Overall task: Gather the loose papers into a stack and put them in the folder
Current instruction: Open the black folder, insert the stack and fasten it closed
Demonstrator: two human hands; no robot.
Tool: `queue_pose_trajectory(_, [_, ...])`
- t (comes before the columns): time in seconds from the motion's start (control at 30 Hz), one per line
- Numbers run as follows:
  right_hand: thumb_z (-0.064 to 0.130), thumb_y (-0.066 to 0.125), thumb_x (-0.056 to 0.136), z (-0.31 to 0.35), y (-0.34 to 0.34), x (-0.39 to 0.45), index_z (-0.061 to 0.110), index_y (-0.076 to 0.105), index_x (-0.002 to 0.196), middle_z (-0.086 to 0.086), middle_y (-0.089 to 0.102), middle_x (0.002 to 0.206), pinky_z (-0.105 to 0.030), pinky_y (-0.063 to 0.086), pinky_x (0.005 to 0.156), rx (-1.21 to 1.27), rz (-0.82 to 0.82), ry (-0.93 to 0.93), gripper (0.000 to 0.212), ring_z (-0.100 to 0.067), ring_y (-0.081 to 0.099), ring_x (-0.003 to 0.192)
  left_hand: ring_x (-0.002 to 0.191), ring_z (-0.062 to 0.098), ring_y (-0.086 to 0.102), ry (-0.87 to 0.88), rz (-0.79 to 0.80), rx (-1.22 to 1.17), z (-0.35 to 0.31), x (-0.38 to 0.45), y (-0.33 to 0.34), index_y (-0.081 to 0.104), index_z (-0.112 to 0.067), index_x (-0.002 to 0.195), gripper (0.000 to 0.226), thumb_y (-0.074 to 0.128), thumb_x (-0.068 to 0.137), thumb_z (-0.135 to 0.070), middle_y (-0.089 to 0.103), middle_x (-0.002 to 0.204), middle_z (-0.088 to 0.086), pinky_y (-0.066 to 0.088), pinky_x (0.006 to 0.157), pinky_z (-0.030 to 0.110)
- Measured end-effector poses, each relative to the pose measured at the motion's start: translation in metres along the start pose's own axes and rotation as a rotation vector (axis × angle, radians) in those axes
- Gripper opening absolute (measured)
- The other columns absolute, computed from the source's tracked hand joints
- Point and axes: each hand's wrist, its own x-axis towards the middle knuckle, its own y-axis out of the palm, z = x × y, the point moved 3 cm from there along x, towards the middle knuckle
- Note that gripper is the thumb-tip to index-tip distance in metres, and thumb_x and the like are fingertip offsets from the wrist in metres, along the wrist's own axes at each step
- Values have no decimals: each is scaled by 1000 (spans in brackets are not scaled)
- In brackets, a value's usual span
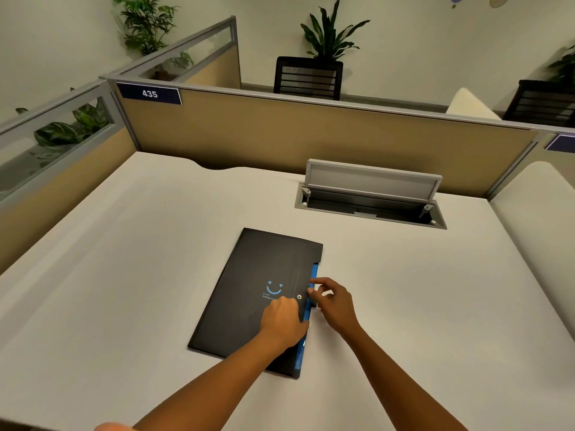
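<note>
A black folder [249, 290] with a blue smiley print and a blue inner edge lies closed and flat on the white desk [124, 259], turned a little clockwise. My left hand [284, 321] rests knuckles-up on its cover near the snap button [299, 297], pressing down. My right hand [334, 301] is at the folder's right edge, thumb and forefinger pinching the blue flap tab [312, 287]. No loose papers are visible anywhere on the desk.
An open grey cable hatch [370, 197] is sunk into the desk behind the folder, its lid raised. Tan partition walls [311, 135] close the desk at the back and left. A white cushion-like surface [535, 219] lies to the right.
</note>
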Motion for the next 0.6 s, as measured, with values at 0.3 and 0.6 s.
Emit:
queue_pose_trajectory(0.3, [26,71,86,-8,24,18,10,73,102,-5,70,95,-12,44,70,-234,61,98,23,-11,60,82,62,15,48,51,87,7,18,13,-14,45,-18,57,36,66,83,-31,42,59,-2,49,59,31])
queue_pose_trajectory(0.6, [29,81,76,-11,23,32,19,65,77,7,60,68,-18,46,65,-251,78,265,18,-8,58,67,54,10,46,117,139,4,26,24,-8,69,-20,81,11,67,81,-31,48,58,-3,50,56,26])
